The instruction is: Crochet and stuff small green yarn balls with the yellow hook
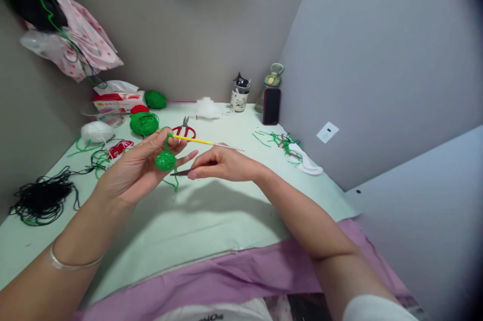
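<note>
Two hands are at work over the pale surface [211,225]. The left hand [145,160], fingers curled, pinches green yarn and the tip end of one yellow crochet hook [193,139]; one small green crocheted ball [165,160] hangs just beside its palm. The right hand [215,162] is closed around one dark pointed tool [181,172], aimed left under that ball, while the hook's other end crosses its knuckles; whether it is gripped there I can't tell. Beyond them I count one pair of red-handled scissors [184,130], two green yarn balls, nearer [144,123] and farther [155,99], one white yarn ball [97,132] and, at left, one black yarn tangle [43,197]. Far right stand one cup [239,98], one bottle [272,79] and one phone [271,106], with one heap of green and red clippings [285,144] nearer. A wide stretch of surface runs from the hands to the near edge, where purple cloth [241,278] hangs; the right wall [377,84] bounds the far right edge.
</note>
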Action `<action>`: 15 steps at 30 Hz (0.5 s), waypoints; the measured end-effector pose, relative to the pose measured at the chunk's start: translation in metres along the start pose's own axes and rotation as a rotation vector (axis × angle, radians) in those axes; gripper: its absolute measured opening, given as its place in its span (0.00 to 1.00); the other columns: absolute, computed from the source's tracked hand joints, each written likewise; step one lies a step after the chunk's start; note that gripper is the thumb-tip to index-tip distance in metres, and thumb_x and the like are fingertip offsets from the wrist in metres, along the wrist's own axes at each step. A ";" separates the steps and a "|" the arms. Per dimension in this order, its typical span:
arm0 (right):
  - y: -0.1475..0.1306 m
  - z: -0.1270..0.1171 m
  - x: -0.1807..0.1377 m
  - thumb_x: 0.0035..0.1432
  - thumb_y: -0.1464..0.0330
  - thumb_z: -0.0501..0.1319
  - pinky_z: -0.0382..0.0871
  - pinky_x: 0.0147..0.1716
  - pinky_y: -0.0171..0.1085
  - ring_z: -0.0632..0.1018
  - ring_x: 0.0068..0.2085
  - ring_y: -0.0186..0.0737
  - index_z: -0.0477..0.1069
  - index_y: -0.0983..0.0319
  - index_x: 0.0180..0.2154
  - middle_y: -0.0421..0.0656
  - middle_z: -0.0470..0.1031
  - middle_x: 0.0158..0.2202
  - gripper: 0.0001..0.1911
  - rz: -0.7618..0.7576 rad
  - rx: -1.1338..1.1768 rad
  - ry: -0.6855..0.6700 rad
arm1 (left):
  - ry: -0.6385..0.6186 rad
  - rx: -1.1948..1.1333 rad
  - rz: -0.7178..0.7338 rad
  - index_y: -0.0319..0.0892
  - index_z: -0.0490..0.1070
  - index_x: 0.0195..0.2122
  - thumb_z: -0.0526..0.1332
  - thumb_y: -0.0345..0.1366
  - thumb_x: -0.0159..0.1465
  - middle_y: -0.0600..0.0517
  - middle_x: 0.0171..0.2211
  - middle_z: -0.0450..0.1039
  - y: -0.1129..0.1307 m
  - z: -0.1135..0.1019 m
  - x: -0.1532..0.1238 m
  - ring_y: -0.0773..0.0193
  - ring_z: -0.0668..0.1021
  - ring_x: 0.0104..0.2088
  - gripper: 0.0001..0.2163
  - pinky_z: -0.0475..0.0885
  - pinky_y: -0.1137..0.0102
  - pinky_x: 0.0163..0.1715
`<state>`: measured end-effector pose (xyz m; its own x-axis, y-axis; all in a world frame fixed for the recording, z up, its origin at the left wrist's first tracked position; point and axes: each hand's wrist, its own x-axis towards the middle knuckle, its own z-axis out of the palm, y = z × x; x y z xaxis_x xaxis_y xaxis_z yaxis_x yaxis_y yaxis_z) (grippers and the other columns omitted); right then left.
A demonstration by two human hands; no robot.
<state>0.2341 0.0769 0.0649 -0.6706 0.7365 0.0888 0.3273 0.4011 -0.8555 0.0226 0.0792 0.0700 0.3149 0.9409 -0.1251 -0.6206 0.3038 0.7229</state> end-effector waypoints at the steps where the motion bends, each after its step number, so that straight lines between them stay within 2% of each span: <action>1: 0.000 0.001 -0.001 0.63 0.57 0.65 0.50 0.26 0.35 0.56 0.26 0.29 0.79 0.63 0.32 0.33 0.59 0.21 0.16 0.003 -0.013 -0.021 | -0.006 -0.007 0.001 0.39 0.77 0.30 0.64 0.28 0.69 0.55 0.25 0.76 0.000 0.000 0.000 0.66 0.83 0.36 0.09 0.81 0.61 0.54; 4: 0.006 0.002 -0.004 0.64 0.54 0.64 0.54 0.27 0.34 0.60 0.26 0.29 0.80 0.63 0.34 0.33 0.62 0.22 0.19 0.036 -0.100 -0.133 | 0.005 -0.003 0.012 0.40 0.77 0.31 0.64 0.28 0.69 0.54 0.28 0.77 0.001 0.000 0.000 0.64 0.83 0.38 0.08 0.79 0.54 0.56; 6: 0.013 0.002 -0.006 0.60 0.51 0.67 0.61 0.31 0.34 0.69 0.29 0.32 0.80 0.63 0.42 0.37 0.72 0.28 0.21 0.076 -0.192 -0.119 | 0.049 0.011 0.016 0.40 0.78 0.31 0.63 0.29 0.69 0.53 0.29 0.78 0.000 0.000 0.001 0.64 0.82 0.37 0.09 0.80 0.54 0.55; 8: 0.021 0.003 -0.008 0.56 0.51 0.71 0.69 0.40 0.37 0.76 0.40 0.40 0.74 0.60 0.57 0.46 0.79 0.44 0.32 0.067 -0.219 0.029 | 0.078 0.022 0.011 0.39 0.77 0.31 0.63 0.28 0.69 0.53 0.28 0.78 -0.006 -0.001 0.004 0.66 0.82 0.35 0.09 0.81 0.57 0.53; 10: 0.027 0.005 -0.009 0.57 0.52 0.71 0.72 0.48 0.42 0.76 0.52 0.45 0.63 0.55 0.67 0.51 0.72 0.61 0.40 -0.038 -0.164 0.214 | 0.063 0.056 -0.011 0.38 0.77 0.30 0.65 0.28 0.68 0.54 0.27 0.77 -0.016 -0.004 0.009 0.68 0.81 0.32 0.08 0.82 0.64 0.48; 11: 0.029 0.007 -0.009 0.59 0.53 0.69 0.73 0.52 0.44 0.75 0.56 0.46 0.60 0.53 0.68 0.51 0.69 0.65 0.40 -0.108 -0.139 0.280 | 0.043 0.094 -0.031 0.38 0.77 0.31 0.66 0.29 0.67 0.54 0.28 0.77 -0.023 -0.005 0.011 0.68 0.80 0.32 0.06 0.82 0.67 0.44; 13: 0.031 0.010 -0.009 0.66 0.56 0.64 0.72 0.57 0.45 0.75 0.58 0.44 0.59 0.51 0.68 0.49 0.68 0.65 0.33 -0.240 -0.145 0.369 | 0.014 0.162 -0.046 0.38 0.76 0.32 0.71 0.30 0.63 0.54 0.28 0.75 -0.037 -0.009 0.015 0.70 0.79 0.29 0.05 0.80 0.74 0.36; 15: 0.032 0.013 -0.007 0.72 0.60 0.57 0.70 0.59 0.46 0.75 0.58 0.43 0.62 0.53 0.67 0.48 0.73 0.61 0.24 -0.319 -0.253 0.455 | 0.002 0.191 -0.049 0.39 0.76 0.32 0.73 0.30 0.59 0.57 0.27 0.73 -0.051 -0.012 0.017 0.73 0.75 0.25 0.06 0.78 0.76 0.33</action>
<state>0.2409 0.0781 0.0301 -0.4279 0.6955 0.5773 0.3425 0.7158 -0.6085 0.0505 0.0815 0.0230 0.3396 0.9260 -0.1648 -0.4566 0.3155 0.8318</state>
